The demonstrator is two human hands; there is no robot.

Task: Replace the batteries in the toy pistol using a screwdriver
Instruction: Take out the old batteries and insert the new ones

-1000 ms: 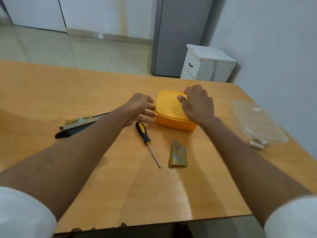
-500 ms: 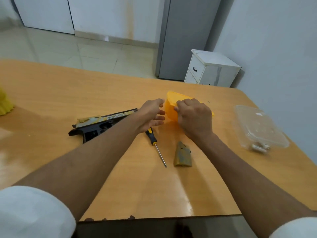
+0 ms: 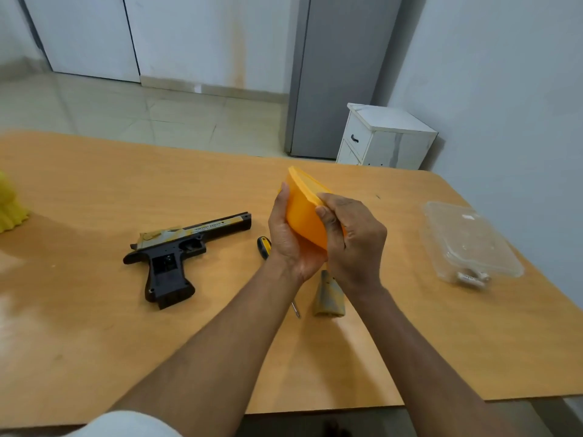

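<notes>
An orange lidded box (image 3: 304,212) is lifted off the wooden table (image 3: 94,326) and tilted, its lid facing away from me. My left hand (image 3: 288,244) cups its underside and left edge. My right hand (image 3: 353,244) grips its right side, thumb pressed near the lid's rim. The black and tan toy pistol (image 3: 179,253) lies on its side to the left, grip open. A black and yellow screwdriver (image 3: 264,246) lies partly hidden under my left wrist. The tan grip cover (image 3: 326,299) rests below my right wrist.
A clear plastic container (image 3: 467,241) with a few batteries (image 3: 471,277) inside sits near the table's right edge. A yellow object (image 3: 9,206) stands at the far left. Beyond the table are a white bedside cabinet (image 3: 385,137) and a grey fridge.
Both hands have lifted the orange box from the table and tilted it up. The view has shifted left, so the whole pistol now shows.
</notes>
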